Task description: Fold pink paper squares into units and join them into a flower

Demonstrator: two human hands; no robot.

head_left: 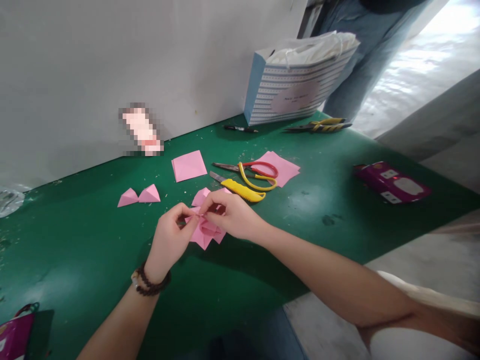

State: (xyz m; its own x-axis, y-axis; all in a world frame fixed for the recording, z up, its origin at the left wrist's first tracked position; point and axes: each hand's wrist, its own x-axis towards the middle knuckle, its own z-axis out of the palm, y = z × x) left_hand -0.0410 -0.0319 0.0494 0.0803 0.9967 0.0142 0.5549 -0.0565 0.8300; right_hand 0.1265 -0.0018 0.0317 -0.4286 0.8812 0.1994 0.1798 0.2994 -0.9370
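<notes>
Both hands pinch a pink folded-paper piece [205,237] with several pointed petals, held over the green table. My left hand [173,234], with dark bead bracelets at the wrist, grips its upper left edge between thumb and fingers. Closed on the same paper from the right is my right hand [233,214], which hides part of it. To the left lie two small joined pink folds [139,196]. Just beyond the hands are a yellow utility knife [243,191] and red-and-yellow handled scissors [258,175], which rest partly on pink paper sheets [287,167].
A stack of pink squares [189,166] lies behind the hands. Farther back are a black pen [240,129], yellow-handled pliers [322,125] and a striped gift bag [296,87]. A purple box [393,182] sits at right, another purple item [17,335] at lower left. Someone stands behind the bag.
</notes>
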